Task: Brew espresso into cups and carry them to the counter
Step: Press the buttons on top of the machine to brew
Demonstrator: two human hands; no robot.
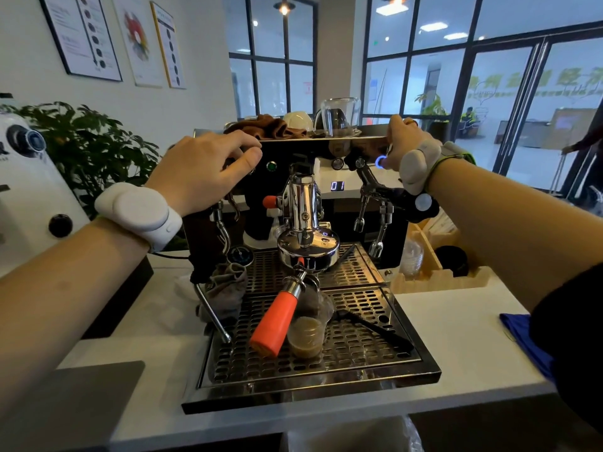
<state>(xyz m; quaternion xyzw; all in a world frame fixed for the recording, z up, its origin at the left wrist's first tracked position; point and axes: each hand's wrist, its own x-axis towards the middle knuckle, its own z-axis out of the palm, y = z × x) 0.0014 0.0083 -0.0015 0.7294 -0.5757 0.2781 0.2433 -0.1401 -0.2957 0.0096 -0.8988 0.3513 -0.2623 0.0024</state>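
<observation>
Left hand [204,172] is curled over the top left corner of the espresso machine [326,148], fingers bent and resting on its edge. Orange-handled portafilter [277,318] is locked in mid-machine. Just right of the handle, a clear plastic cup [306,336] sits near the drip tray's [375,353] front edge, partly full of murky tan espresso. Right hand [399,141] clasps the top right corner.

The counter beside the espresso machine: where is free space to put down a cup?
White counter is bare right of the drip tray, between the wooden organizer and the blue cloth. A narrower strip lies left of the tray. The tray itself is crowded: plastic cup, orange portafilter handle, grey cloth.
</observation>
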